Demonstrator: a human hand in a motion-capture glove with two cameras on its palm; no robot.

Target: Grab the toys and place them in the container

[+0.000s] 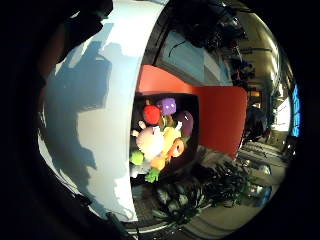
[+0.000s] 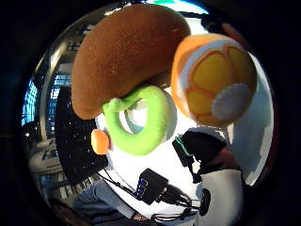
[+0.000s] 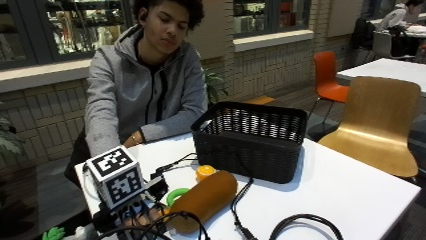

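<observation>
A black woven basket [image 3: 249,140] stands on the white table [image 3: 333,190] in front of the person. Near the table's front left lies a long brown plush toy [image 3: 203,200], with a green ring [image 3: 174,196] and a small orange toy [image 3: 205,172] beside it. My gloved right hand [image 3: 140,216] is low at the brown toy's near end. The thumb side palm view is filled by the brown plush [image 2: 124,52], the green ring [image 2: 141,125], an orange-slice plush [image 2: 214,80] and the small orange toy [image 2: 100,141]. I cannot see whether the hand holds any of them.
Black cables [image 3: 303,225] loop over the table's front. A wooden chair [image 3: 379,120] stands at the right, an orange chair [image 3: 327,75] behind it. Below the table edge [image 1: 95,125] a dark bin [image 1: 192,150] holds several plush toys [image 1: 155,140].
</observation>
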